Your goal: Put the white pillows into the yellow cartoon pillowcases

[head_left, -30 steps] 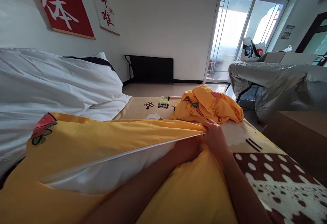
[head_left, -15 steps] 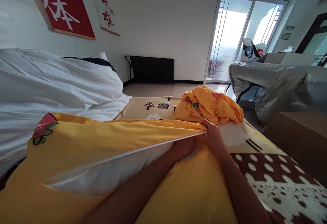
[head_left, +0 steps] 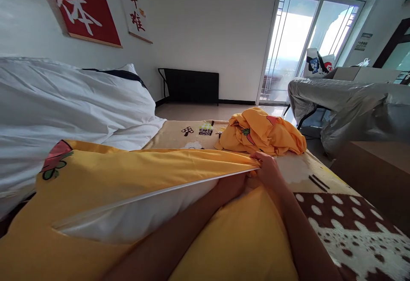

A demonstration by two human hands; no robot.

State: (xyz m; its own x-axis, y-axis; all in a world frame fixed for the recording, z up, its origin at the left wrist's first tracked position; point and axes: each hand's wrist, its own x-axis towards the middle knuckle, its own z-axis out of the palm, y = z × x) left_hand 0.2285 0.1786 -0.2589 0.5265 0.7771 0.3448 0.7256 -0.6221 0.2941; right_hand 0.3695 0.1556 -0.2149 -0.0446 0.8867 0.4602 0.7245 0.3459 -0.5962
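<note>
A yellow pillowcase [head_left: 153, 163] with a pink-and-green print at its far left corner lies across the foreground. Its long side slit gapes, and a white pillow [head_left: 137, 217] shows through it. At the slit's right end, my right hand [head_left: 267, 169] pinches the edge of the cloth between closed fingers. My left hand [head_left: 235, 185] reaches through the slit toward that same corner, just left of my right hand. Cloth and shadow hide its fingers, so its grip cannot be made out.
A crumpled orange cloth [head_left: 262, 131] with a similar print sits on the patterned blanket [head_left: 349, 225] beyond my hands. White bedding [head_left: 73, 101] is heaped at the left. A brown box [head_left: 378, 174] stands at the right, before a plastic-covered table [head_left: 349, 91].
The view has shifted very slightly. Both hands keep nearly the same place at the slit's right end, and the pillowcase looks the same.
</note>
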